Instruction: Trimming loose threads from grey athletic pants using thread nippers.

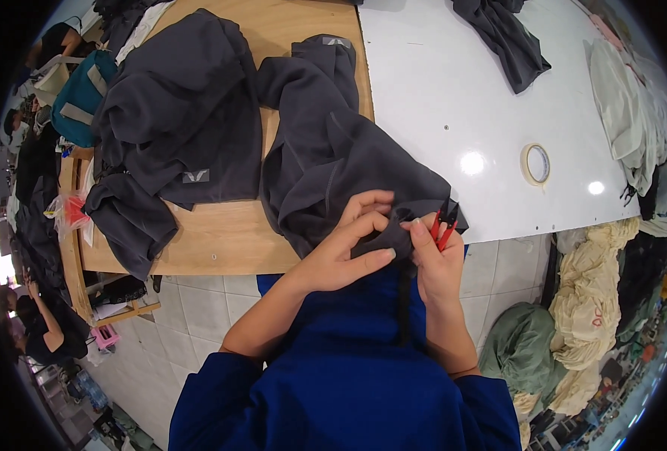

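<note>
A dark grey fabric garment lies bunched across the near part of the table, its near end lifted at the table edge between my hands. My right hand is closed, with red-handled thread snips tucked in its fingers. Its thumb and fingertips also pinch the garment's edge. My left hand rests against the fabric, thumb and fingers spread apart around a fold. A narrow dark strip hangs down from the garment in front of my blue top.
More dark grey garments are heaped on the wooden table at left. A roll of tape lies on the white tabletop, with another grey piece beyond. Cream fabric bundles and a green sack stand at right. A person is at far left.
</note>
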Tool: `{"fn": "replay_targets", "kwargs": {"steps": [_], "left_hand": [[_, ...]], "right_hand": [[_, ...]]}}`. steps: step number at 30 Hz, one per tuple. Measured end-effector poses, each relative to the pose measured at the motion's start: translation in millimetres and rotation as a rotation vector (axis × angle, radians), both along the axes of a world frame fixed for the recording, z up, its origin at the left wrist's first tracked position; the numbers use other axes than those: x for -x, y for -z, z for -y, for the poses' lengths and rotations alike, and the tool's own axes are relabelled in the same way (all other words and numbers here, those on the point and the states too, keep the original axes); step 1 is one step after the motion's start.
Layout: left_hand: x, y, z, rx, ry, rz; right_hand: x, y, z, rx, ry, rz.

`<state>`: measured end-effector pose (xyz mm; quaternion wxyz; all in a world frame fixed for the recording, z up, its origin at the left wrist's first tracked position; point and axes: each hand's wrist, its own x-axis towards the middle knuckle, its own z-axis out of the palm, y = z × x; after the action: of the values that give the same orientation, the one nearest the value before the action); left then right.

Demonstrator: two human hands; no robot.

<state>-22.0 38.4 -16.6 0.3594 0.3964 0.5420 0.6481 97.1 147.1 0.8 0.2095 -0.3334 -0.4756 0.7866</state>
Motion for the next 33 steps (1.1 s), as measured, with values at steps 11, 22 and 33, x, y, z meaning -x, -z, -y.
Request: {"fn": "replay_targets", "kwargs": {"steps": [11,22,33], "left_hand": [[12.0,5.5,10.1,0.139,0.186,0.217],[10.7,1.9,15.2,0.008,-0.057,0.034],[11.7,-4.4,11.3,-0.106,-0.112,-0.292]], "right_hand": [[2.8,1.5,-17.4,0.015,-0.096,0.022],[-25.1,-14.9,-17.1,-0.056,0.014,-0.108],[-25.5,-21.8,-4.4,-0.605,-0.188,-0.058]]}}
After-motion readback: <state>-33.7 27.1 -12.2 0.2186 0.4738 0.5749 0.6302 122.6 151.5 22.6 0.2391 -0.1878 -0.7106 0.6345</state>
